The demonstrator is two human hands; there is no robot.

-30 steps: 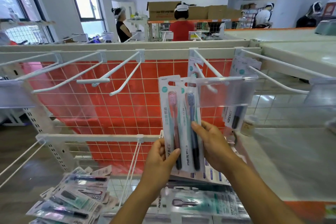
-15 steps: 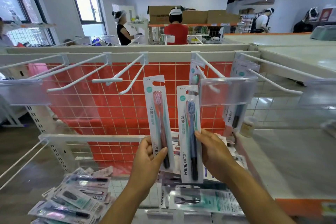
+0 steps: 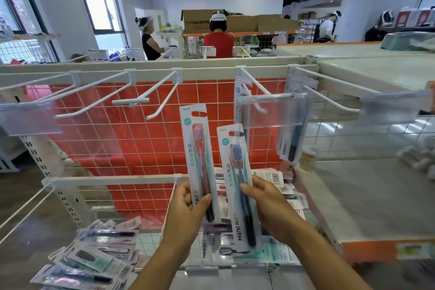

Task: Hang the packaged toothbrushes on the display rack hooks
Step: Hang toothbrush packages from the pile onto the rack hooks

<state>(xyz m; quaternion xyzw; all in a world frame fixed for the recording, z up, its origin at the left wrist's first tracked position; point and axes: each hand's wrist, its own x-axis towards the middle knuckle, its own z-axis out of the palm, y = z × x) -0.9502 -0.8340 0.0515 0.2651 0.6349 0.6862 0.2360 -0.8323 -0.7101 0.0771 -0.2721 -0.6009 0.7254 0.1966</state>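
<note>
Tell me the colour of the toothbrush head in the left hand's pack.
Pink, in the head view.

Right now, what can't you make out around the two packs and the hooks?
- Head view: lower part of the pink toothbrush pack, covered by the left hand.
- Pack on the middle hook: mostly behind the clear label holder.
- Small print on the blue toothbrush pack, in the right hand: too small.

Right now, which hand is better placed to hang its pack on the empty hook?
Left hand: its pink toothbrush pack sits higher, its hang hole nearest the empty hook. The right hand holds the blue pack lower.
</note>
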